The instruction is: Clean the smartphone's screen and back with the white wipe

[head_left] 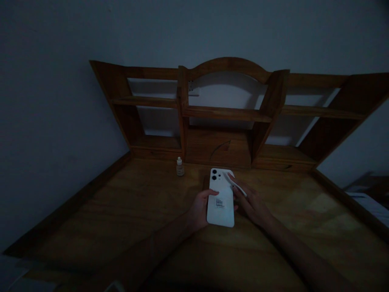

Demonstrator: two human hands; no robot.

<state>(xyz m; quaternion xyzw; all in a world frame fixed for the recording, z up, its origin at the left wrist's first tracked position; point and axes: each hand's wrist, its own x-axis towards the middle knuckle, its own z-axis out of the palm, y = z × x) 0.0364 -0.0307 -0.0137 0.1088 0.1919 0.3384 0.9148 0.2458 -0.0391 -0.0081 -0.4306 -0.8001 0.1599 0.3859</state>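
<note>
A white smartphone is held over the desk with its back facing me, its camera lenses at the top left and a printed label lower down. My left hand grips the phone's left side, thumb across the back and the other fingers hidden beneath. At the upper right of the phone, my right hand pinches a thin white folded piece, which looks like a cloth or wipe. That piece lies against the phone's back beside the lenses. A small clear dropper bottle with a white cap stands upright beyond my left hand.
Under my hands is a wooden desk with raised side edges. A wooden shelf unit with several compartments runs along its back, against the wall. Behind the shelf a wall socket shows. The room is dim.
</note>
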